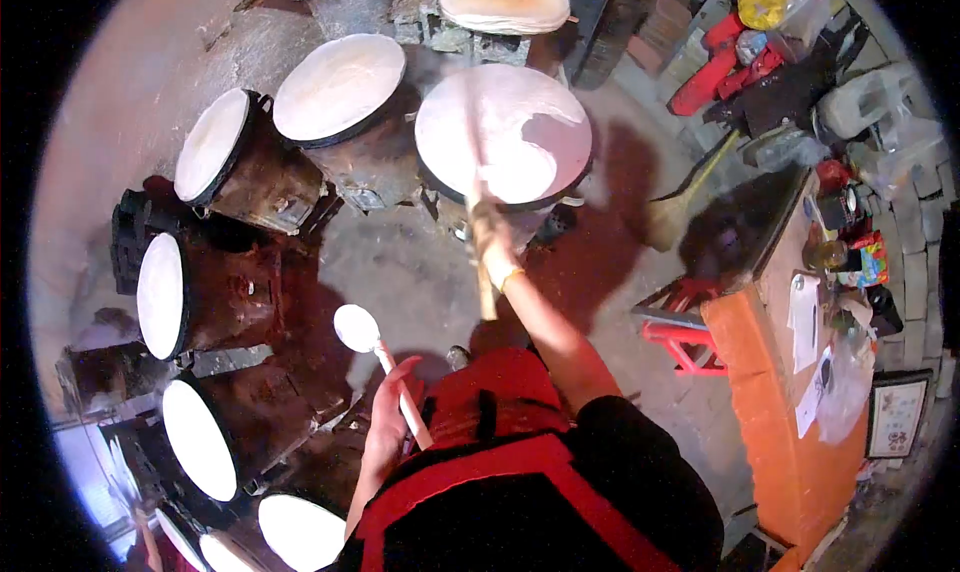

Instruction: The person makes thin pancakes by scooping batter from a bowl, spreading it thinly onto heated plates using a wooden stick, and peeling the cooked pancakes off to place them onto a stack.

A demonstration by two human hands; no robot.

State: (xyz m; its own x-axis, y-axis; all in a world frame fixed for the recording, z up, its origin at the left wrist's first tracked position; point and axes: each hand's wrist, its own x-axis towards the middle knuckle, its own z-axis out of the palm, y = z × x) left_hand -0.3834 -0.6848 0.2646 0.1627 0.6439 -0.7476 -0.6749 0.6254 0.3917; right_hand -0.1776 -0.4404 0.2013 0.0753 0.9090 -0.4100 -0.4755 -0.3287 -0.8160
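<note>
My right hand (490,234) is wrapped around a long wooden stick (487,297), whose far end is blurred over a round griddle (424,167) in front of me. Wet white batter (465,107) covers much of this griddle, and a pinkish-grey curved patch (565,137) shows on its right side. Lower down, my left hand (385,407) closes on the pale handle of a ladle (357,328). The ladle's bowl looks white and is held clear of the griddles, over the floor.
More round white-topped griddles on rusty drum stoves (255,187) curve around my left side. A stack of thin flatbreads (505,0) sits beyond the griddle. To the right are a broom (690,197), a red stool (680,344) and a table with an orange cover (760,402), holding papers and bags.
</note>
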